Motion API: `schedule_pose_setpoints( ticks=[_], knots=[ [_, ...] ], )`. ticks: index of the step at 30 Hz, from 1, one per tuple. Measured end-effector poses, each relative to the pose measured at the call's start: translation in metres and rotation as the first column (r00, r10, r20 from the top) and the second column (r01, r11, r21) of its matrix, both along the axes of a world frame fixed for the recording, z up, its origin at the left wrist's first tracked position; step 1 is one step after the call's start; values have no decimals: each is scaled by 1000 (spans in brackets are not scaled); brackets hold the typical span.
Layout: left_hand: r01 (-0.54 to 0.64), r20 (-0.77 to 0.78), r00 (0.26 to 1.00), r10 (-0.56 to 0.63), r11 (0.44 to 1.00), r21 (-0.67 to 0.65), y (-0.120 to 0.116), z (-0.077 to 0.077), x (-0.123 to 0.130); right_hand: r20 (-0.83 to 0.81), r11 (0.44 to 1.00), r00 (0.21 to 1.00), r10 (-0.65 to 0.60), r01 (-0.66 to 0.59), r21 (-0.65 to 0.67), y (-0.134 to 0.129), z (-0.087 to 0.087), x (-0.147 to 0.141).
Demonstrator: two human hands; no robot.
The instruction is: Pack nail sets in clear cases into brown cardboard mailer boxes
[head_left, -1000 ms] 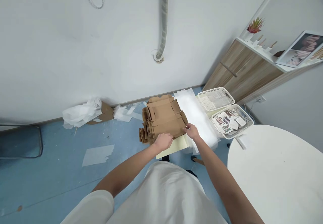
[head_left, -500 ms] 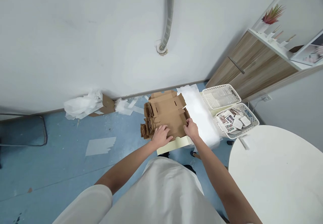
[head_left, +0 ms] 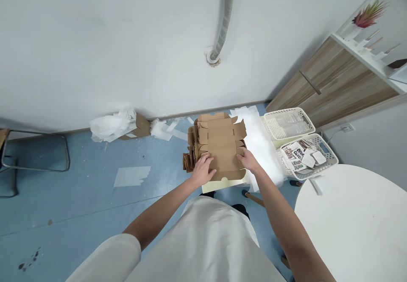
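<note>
A flat, creased brown cardboard box blank (head_left: 224,140) lies on top of several folded cardboard pieces (head_left: 190,157), which stick out at its left. Across the near left part of the blank rests my left hand (head_left: 202,171), its thumb apart from the fingers. My right hand (head_left: 247,160) has its fingers closed on the blank's right edge, by a side flap. Under the cardboard, a pale yellow board (head_left: 219,185) shows at the near side. White sheets (head_left: 262,146) lie just right of the cardboard.
Two white baskets, one with clear packets (head_left: 270,134) and one with cards (head_left: 300,176), stand right of the sheets. A round white table (head_left: 352,227) is at the right. Crumpled white wrap (head_left: 112,125) and a cardboard box (head_left: 142,126) lie by the wall.
The top blank has been turned straighter and lies flatter, with its right flaps spread. My right hand has shifted along its right edge. The view has swung slightly left.
</note>
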State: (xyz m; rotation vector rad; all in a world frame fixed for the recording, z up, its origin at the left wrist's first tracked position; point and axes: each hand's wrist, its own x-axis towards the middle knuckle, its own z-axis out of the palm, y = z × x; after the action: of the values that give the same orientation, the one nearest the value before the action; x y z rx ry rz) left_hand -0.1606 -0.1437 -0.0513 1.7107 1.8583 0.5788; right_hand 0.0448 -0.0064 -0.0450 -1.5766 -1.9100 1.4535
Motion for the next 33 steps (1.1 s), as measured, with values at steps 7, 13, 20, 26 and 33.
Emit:
schedule_pose_setpoints(
  ticks=[7,13,20,26,33],
  knots=[
    [-250,242,939,243,968,1,-7,3,-13,-140,997,987,-80,80,-4,-17,9,15],
    [-299,478,792,380,924,-239,3,-6,-10,-313,982,936,-162,123,-143,-23,21,21],
    [-253,468,795,387,912,-324,13,-8,-3,-365,965,903,-228,160,-207,-37,25,26],
    [-198,311,912,266,952,-233,23,-1,-2,-321,977,923,-214,197,-85,-49,33,36],
    [-189,91,976,199,975,-114,30,16,-7,-124,979,984,-131,148,138,-37,30,23]
  ],
)
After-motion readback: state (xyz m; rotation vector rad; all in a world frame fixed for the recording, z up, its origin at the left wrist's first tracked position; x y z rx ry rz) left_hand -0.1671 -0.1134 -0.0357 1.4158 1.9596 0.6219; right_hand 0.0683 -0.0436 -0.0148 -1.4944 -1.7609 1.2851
